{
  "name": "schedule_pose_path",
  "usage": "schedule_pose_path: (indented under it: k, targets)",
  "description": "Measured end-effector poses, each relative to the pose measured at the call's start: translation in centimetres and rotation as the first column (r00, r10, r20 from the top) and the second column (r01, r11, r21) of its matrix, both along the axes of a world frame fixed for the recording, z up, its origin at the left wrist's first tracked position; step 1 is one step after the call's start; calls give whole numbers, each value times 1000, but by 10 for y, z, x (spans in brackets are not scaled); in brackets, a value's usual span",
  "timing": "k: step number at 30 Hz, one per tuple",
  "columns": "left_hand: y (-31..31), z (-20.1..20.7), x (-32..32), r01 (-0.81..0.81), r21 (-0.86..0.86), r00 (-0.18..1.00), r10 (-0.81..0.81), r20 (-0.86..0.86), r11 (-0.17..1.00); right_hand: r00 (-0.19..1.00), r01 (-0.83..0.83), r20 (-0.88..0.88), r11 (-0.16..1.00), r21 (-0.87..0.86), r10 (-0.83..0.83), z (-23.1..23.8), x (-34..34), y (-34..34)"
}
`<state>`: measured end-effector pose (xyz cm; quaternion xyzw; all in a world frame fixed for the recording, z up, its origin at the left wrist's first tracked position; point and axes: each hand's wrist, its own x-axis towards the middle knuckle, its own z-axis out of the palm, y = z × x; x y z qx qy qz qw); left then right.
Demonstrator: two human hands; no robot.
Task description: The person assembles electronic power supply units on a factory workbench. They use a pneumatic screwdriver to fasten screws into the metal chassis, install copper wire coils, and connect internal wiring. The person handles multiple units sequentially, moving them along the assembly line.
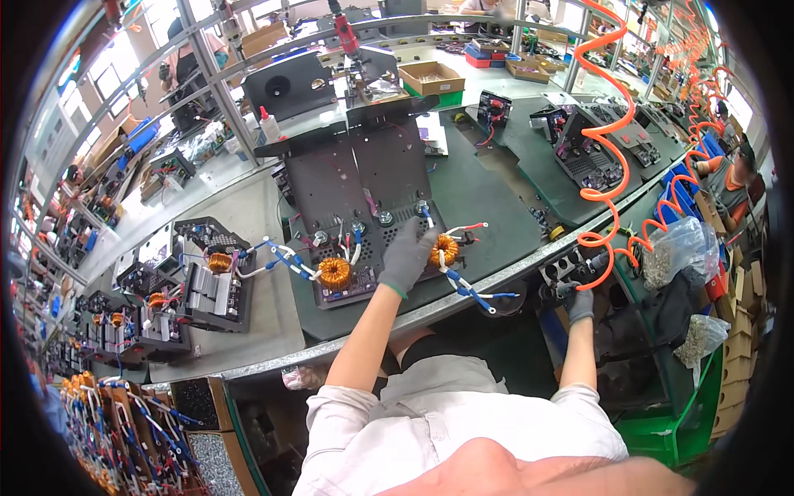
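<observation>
My left hand (408,258), in a grey glove, reaches over a dark metal chassis (325,186) on the bench. Its fingers close on a blue-and-white cable (428,217) beside a copper-wound ring coil (444,250). A second ring coil (334,273) sits on the circuit board to the left, with blue-and-white leads. Further leads (475,294) from the right coil hang over the bench edge. My right hand (578,303), also gloved, is low at the right, fingers curled at a grey metal holder (564,269) with round holes. The orange hose ends there; what the fingers grip is hidden.
A coiled orange air hose (614,149) hangs at the right. Similar assemblies (217,285) stand to the left, above a box of coils (124,430). A red driver (344,35) hangs beyond the chassis. Bags of small parts (682,252) and a co-worker (732,186) are at the right.
</observation>
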<state>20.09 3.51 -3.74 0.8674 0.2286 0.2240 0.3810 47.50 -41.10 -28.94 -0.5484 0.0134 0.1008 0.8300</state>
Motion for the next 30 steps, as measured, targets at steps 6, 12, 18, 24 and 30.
schedule_pose_path:
  k: [6, 12, 18, 24, 30]
  targets:
    - [-7, -14, 5, 90, -90, 981, -104, -161, 992, 985, 129, 140, 963, -237, -98, 9, 17, 17]
    - [-22, 9, -22, 168, -146, 961, -195, -196, 975, 909, 277, 372, 940, -200, -189, 150, -49, 20]
    - [-32, -3, -27, 193, -77, 980, -196, -27, 978, 633, 493, 588, 848, 195, -503, 333, -163, 73]
    - [-36, -6, -28, 150, -2, 988, -150, 47, 989, 718, -310, 691, 926, 216, 79, 357, -187, 219]
    - [-33, -8, -27, 133, 10, 988, -133, 78, 991, 672, -371, 667, 926, -73, 322, 314, -156, 384]
